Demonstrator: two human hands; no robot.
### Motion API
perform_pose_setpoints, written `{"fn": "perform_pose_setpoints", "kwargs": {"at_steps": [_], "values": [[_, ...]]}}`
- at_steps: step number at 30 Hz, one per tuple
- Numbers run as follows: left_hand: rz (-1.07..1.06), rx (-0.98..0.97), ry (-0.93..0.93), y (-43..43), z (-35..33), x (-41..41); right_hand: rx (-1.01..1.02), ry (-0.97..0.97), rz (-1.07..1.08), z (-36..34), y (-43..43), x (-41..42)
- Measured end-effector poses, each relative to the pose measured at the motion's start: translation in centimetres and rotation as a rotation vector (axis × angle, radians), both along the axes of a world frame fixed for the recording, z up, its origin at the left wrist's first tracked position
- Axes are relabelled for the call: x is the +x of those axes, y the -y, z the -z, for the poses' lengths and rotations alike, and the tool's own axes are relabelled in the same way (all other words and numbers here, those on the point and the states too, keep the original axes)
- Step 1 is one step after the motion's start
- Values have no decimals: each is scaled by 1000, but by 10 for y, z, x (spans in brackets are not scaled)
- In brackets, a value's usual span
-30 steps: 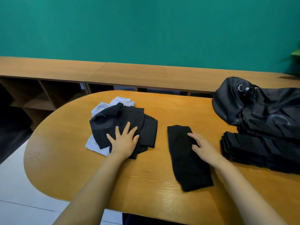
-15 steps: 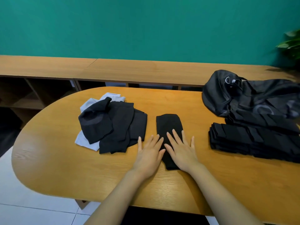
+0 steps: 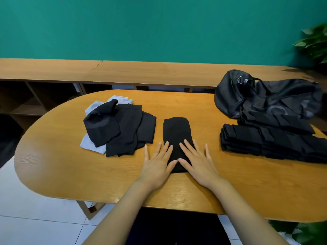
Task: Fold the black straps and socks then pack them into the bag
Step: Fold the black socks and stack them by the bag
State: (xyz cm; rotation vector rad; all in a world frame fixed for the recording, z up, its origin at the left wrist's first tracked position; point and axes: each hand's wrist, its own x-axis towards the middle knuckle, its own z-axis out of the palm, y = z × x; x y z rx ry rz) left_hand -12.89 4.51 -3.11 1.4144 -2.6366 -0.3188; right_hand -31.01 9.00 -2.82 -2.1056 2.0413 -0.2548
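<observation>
A black sock (image 3: 177, 131) lies lengthwise in the middle of the oval wooden table (image 3: 70, 170). My left hand (image 3: 157, 163) and my right hand (image 3: 198, 161) lie flat on its near end, fingers straight and spread, thumbs almost meeting. To the left sits a loose pile of black socks (image 3: 123, 129) on top of a light grey sock (image 3: 88, 144). At the right, a neat stack of folded black pieces (image 3: 265, 142) lies in front of the black bag (image 3: 265, 98).
A long wooden shelf unit (image 3: 141, 71) runs behind the table along a teal wall. Green plant leaves (image 3: 315, 43) show at the far right and below the table's right end. White floor tiles lie under the table's near edge.
My left hand left the sock pile and came over to the single sock. Both hands now press its near end flat, side by side. The view shifted right.
</observation>
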Motion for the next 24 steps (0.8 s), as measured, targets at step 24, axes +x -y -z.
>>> {"fn": "perform_pose_setpoints", "kwargs": {"at_steps": [24], "values": [[-27, 135, -502, -11, 8, 19, -202, 232, -33, 3, -28, -11]]}}
